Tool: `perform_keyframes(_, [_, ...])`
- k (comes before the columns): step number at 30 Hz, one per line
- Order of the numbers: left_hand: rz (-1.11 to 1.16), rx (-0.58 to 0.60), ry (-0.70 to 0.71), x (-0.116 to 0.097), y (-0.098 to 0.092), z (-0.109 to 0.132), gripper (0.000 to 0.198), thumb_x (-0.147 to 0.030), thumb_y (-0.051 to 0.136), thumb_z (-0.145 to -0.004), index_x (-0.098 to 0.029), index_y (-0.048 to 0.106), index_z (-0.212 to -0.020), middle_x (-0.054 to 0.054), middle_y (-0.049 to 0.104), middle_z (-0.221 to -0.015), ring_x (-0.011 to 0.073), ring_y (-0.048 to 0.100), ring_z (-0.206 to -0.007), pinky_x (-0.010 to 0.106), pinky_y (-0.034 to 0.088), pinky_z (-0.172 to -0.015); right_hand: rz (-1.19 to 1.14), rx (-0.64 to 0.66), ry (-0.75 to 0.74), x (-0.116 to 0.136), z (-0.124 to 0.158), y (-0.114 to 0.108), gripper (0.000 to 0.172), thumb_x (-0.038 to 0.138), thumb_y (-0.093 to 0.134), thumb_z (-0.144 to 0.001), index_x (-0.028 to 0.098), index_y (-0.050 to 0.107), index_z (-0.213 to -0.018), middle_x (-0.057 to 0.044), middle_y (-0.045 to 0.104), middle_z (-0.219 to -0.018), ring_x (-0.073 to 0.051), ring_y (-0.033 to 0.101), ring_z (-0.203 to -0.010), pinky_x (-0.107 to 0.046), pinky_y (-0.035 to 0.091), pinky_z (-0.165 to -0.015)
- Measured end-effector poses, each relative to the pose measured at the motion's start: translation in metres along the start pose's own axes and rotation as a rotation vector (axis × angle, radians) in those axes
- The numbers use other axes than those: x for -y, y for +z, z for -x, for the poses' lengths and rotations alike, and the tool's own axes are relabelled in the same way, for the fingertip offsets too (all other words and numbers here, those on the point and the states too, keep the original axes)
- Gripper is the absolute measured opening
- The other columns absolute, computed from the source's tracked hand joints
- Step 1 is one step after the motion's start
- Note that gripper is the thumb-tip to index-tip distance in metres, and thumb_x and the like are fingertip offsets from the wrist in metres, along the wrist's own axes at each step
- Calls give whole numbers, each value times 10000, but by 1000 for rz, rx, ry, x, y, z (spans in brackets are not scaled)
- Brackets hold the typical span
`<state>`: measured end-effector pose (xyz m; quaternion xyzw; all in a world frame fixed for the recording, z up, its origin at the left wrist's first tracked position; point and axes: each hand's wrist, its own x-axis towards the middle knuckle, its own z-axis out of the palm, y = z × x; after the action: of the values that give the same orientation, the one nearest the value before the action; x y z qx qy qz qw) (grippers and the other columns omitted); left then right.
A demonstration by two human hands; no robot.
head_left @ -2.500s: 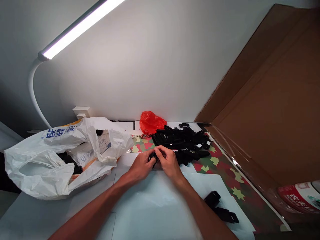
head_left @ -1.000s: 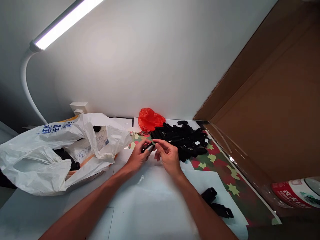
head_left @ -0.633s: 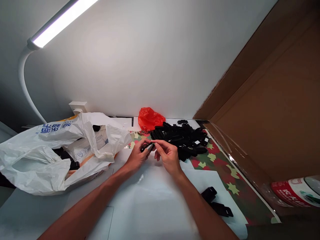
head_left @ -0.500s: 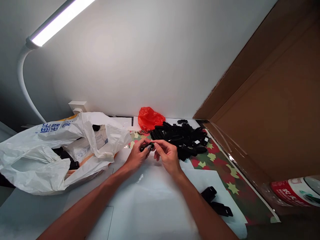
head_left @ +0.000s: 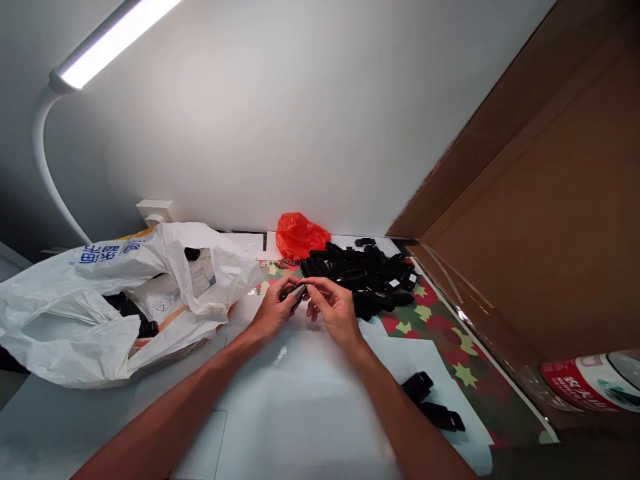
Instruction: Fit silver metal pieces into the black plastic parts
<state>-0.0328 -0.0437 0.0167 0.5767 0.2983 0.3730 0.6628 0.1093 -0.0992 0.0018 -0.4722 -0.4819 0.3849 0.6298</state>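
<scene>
My left hand is closed around a small black plastic part, held above the white sheet. Thumb and forefinger of my right hand come together at the right end of that part. Whatever is between those two fingertips is too small to make out. Just behind my right hand lies a heap of black plastic pieces, a couple with white labels. More black pieces rest by my right forearm.
A crumpled white plastic bag with black items inside stands at left. A red plastic bag lies against the wall. Cardboard rises on the right, beside a red-labelled bottle. A lit lamp hangs upper left.
The black part has tilted slightly in my left fingers, and my left thumb has shifted a little over it. Both hands stay in nearly the same place.
</scene>
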Motion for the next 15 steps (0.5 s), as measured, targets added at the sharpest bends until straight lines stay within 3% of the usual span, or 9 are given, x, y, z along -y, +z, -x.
perform_keyframes(15, [-10, 7, -13, -2, 1, 0, 378, -520, 721, -826, -175, 605, -927, -35, 589, -711, 53, 374, -488, 213, 267, -474, 2, -3, 2, 1, 0, 0, 344, 499, 710, -924, 196, 779, -1072, -9, 681, -740, -104, 591, -503, -211, 498, -441])
